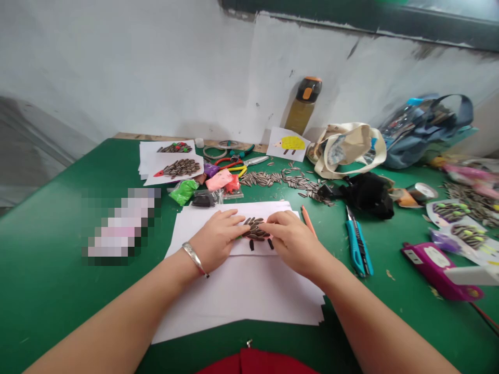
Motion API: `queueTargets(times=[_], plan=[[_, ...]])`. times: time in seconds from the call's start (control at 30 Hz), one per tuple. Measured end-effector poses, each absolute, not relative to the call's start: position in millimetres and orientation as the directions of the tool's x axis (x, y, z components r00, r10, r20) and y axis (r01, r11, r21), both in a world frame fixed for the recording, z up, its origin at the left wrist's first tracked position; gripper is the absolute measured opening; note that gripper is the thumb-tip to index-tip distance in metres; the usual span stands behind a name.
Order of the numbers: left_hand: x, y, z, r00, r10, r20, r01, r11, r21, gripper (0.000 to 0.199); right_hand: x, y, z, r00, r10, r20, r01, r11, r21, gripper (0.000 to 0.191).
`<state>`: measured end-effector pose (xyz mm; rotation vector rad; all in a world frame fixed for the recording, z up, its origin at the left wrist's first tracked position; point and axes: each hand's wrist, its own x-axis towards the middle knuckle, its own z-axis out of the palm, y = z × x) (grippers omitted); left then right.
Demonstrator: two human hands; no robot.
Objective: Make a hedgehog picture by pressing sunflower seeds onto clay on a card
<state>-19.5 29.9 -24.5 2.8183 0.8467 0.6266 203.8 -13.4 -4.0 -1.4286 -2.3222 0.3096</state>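
A small picture made of striped sunflower seeds (pixel 255 228) pressed into pinkish clay, with two black clay legs (pixel 251 245) below, lies on a white paper sheet (pixel 206 213). From its left side, my left hand (pixel 216 236) rests on the paper, fingers apart and tips touching the edge of the seeds. My right hand (pixel 290 236) bends over the right side of the picture, thumb and fingers closed at a seed there. The right fingers partly hide that end. Beneath is a stack of white paper (pixel 241 296).
Behind the paper lie clay packets (pixel 220 179), pliers and scissors (pixel 245 165), and loose sunflower seeds (pixel 300 182). A teal utility knife (pixel 358 246) and an orange pen (pixel 309 221) are on the right, a magenta glue gun (pixel 438 270) farther out. A bottle (pixel 304 106) stands by the wall.
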Motion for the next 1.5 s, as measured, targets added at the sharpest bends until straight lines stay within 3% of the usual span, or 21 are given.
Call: queueTargets(times=[0.27,0.5,0.6,0.73,0.9,1.33,1.4,1.5], plan=[[-23,35,-24,0.633,0.645,0.428,0.561,-0.763,0.321,0.036,221,2,-16,-0.192,0.969,0.153,0.852,0.242,-0.464,0.038],[-26,36,-26,0.491,0.766,0.415,0.637,-0.641,0.429,0.032,224,14,-15,-0.145,0.983,0.117,0.884,0.182,-0.431,0.034],[-28,37,-24,0.409,0.813,0.414,0.664,-0.577,0.476,0.031,232,29,-5,-0.115,0.987,0.116,0.933,0.147,-0.329,0.032],[-29,40,-23,0.354,0.851,0.387,0.678,-0.519,0.520,0.031,253,53,4,-0.045,0.992,0.116,0.997,0.052,-0.064,0.030],[-28,40,-24,0.341,0.871,0.354,0.688,-0.488,0.538,0.030,276,66,-7,0.109,0.992,0.064,0.993,-0.111,0.028,0.025],[-28,39,-27,0.350,0.888,0.298,0.704,-0.459,0.542,0.030,265,75,-31,0.084,0.992,0.092,0.996,-0.081,-0.044,0.028],[-28,39,-27,0.354,0.886,0.301,0.701,-0.464,0.542,0.030,262,71,-25,0.113,0.985,0.133,0.989,-0.099,-0.108,0.029],[-28,39,-28,0.369,0.874,0.316,0.693,-0.485,0.534,0.030,254,60,-9,0.117,0.975,0.189,0.954,-0.057,-0.295,0.031]])
